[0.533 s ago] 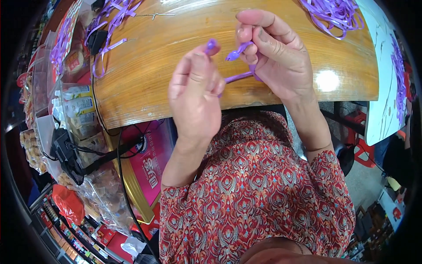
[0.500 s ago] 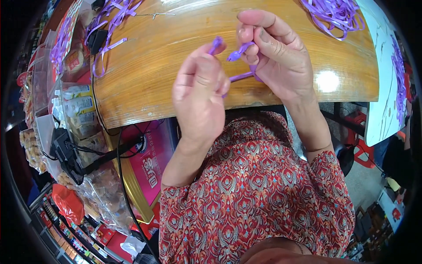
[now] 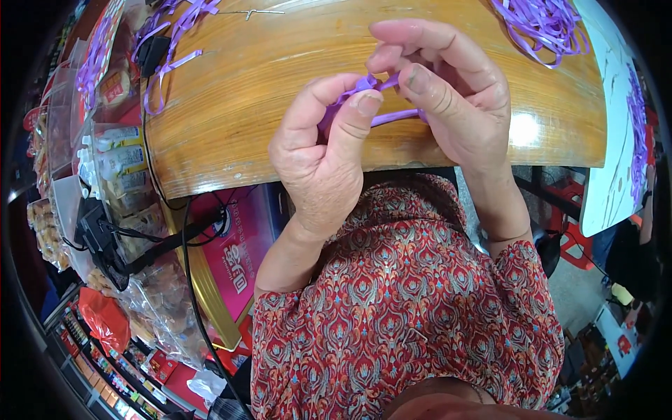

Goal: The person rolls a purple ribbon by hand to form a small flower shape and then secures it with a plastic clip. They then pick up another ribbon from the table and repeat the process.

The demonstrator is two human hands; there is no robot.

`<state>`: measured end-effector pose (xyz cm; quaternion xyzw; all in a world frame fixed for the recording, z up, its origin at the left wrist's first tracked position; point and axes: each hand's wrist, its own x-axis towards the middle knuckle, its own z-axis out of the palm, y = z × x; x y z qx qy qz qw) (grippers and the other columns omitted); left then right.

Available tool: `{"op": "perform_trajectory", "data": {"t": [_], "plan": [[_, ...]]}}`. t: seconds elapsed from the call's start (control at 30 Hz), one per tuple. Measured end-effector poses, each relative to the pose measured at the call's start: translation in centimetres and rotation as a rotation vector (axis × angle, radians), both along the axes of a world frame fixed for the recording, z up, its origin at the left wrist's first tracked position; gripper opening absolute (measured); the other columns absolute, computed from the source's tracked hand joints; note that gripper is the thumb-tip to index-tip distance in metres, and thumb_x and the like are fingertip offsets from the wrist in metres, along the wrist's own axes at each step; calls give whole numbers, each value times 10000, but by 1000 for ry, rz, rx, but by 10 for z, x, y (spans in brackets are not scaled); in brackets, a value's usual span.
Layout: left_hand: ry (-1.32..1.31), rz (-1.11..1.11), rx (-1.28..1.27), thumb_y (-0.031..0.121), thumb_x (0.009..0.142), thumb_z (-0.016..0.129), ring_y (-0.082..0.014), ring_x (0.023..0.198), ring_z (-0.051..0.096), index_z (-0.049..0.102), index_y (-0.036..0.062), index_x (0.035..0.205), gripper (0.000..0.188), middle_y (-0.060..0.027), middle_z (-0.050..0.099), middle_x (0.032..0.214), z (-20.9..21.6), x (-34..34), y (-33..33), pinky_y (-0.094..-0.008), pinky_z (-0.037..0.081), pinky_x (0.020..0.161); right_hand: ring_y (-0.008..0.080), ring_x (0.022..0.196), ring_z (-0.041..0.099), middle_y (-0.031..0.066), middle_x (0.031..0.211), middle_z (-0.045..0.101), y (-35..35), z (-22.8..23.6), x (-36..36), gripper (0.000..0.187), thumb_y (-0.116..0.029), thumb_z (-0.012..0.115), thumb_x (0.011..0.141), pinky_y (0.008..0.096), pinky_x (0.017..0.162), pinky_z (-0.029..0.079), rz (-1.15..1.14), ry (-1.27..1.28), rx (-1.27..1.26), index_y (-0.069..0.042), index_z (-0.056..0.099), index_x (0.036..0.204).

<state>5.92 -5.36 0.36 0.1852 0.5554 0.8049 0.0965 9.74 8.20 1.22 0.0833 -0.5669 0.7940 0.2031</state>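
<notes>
A purple ribbon (image 3: 392,117) stretches between my two hands above the near part of the wooden table. Between thumb and forefinger, my left hand (image 3: 322,150) pinches a small knotted or folded bunch of it. Close by on the right, my right hand (image 3: 455,98) has its thumb and fingertips curled around another stretch of the ribbon, close to that bunch. A second strand runs lower, from the left fingers to the right palm. The ribbon's ends are hidden by my fingers.
Loose purple ribbons lie in a heap (image 3: 546,31) at the far right and in a bunch (image 3: 183,24) at the far left. Near the latter is a thin bent metal wire (image 3: 250,12). Packaged goods (image 3: 122,157) and black cables (image 3: 189,266) are on the left; a white marbled board (image 3: 609,161) stands right.
My hands have come together. The left has moved up and right to the knotted part, which the right fingers held before; the separate ribbon pieces now meet between the fingertips.
</notes>
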Motion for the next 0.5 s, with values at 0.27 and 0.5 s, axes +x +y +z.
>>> {"op": "perform_trajectory", "data": {"t": [0.27,0.5], "plan": [[303,34,-225,48,778,692,-77,622,476,598,-6,920,179,-8,515,714,-5,-1,1,-197,381,559,140,811,589,89,932,629,1,33,8,266,-32,590,850,233,717,465,37,-182,-202,25,572,1109],[505,72,-340,56,753,696,-153,553,467,589,8,846,149,-56,498,680,-9,-11,2,-260,373,491,125,858,571,69,927,608,-1,25,5,341,-45,551,883,209,737,451,105,-133,-269,53,493,1204]]}}
